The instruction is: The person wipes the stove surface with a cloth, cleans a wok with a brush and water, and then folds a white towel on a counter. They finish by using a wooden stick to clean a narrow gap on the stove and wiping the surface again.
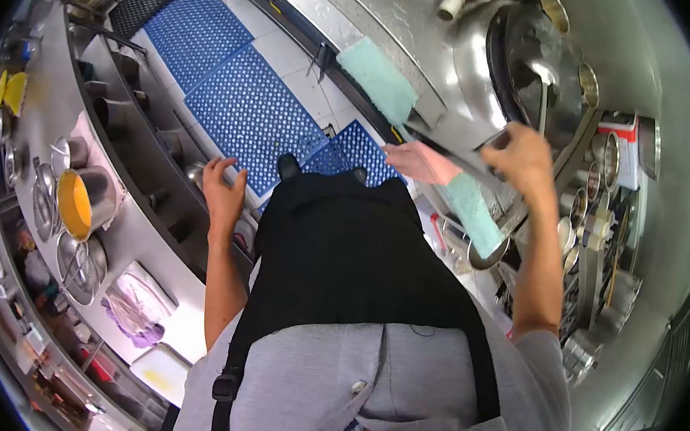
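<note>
My right hand (519, 160) is closed, fingers pressed together beside the large wok (535, 68) on the steel stove; whatever it pinches is too small or hidden to name. A ladle (542, 105) rests in the wok. Just left of that hand, a pink cloth (424, 163) and a green cloth (475, 213) hang at the stove's front edge. Another green cloth (378, 80) lies farther along that edge. My left hand (224, 190) is empty, with its fingers apart, near the edge of the left counter.
On the left counter (136, 244) stand a pot of orange contents (77, 204), metal bowls (82, 266) and a folded cloth (139, 305). Blue perforated mats (247, 115) cover the floor ahead. Several metal containers (579, 206) line the right side.
</note>
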Available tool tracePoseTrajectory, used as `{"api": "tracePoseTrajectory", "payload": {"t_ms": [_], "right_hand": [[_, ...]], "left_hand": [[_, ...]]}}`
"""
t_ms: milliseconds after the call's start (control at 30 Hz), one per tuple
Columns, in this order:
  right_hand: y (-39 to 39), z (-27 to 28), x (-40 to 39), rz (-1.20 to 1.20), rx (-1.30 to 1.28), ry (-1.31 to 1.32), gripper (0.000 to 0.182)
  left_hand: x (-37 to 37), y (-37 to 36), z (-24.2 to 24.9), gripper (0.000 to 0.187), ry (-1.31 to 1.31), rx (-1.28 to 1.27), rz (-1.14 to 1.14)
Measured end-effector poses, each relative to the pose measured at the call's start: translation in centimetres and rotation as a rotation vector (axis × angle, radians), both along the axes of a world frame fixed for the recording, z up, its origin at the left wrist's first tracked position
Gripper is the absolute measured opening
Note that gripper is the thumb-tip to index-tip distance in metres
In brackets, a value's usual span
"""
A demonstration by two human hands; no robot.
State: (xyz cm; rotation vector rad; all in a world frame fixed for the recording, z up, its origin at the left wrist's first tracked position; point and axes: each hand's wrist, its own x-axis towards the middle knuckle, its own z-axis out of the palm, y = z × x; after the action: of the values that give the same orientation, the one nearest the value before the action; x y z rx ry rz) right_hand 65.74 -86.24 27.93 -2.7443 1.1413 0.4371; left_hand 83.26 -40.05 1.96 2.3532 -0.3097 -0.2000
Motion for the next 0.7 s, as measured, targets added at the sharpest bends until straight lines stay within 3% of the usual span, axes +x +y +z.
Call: {"api": "tracePoseTrajectory", "payload": {"t_ms": [67,200,367,467,533,600,700], "right_hand": [[-0.3,3.4,-0.7,-0.095,0.055,-0.136,0.042],[-2.0,1.5,-2.4,-0.213,0.143,-0.362,0.040],[-6.7,-12.9,-1.3,-0.194,0.046,-0.563,0.046],[-8.6,-18.5,0.7,-0.270,0.067,-0.536,0.046],[-11.6,-23.5,0.2,-0.327,0.157,-0.658,0.046],[-11.2,-25.0,-0.5,-0.291,0.122,-0.865,0.048],[-8.8,-25.8,-5.1,-0.160,0.057,-0.909,0.057]], "left_hand": [[0.0,-0.9,-1.4,0.032,0.045,-0.036,-0.092],[2.0,-5.6,-3.4,0.030,0.181,-0.089,-0.254],[3.7,-16.0,-2.1,0.031,0.143,-0.139,-0.576],[3.3,-21.7,0.1,0.032,0.072,-0.196,-0.670],[3.0,-24.7,1.2,0.032,0.002,-0.224,-0.678],[2.5,-26.9,0.1,0.032,-0.067,-0.244,-0.648],[3.0,-29.5,-2.1,0.048,-0.191,-0.104,-0.533]]}}
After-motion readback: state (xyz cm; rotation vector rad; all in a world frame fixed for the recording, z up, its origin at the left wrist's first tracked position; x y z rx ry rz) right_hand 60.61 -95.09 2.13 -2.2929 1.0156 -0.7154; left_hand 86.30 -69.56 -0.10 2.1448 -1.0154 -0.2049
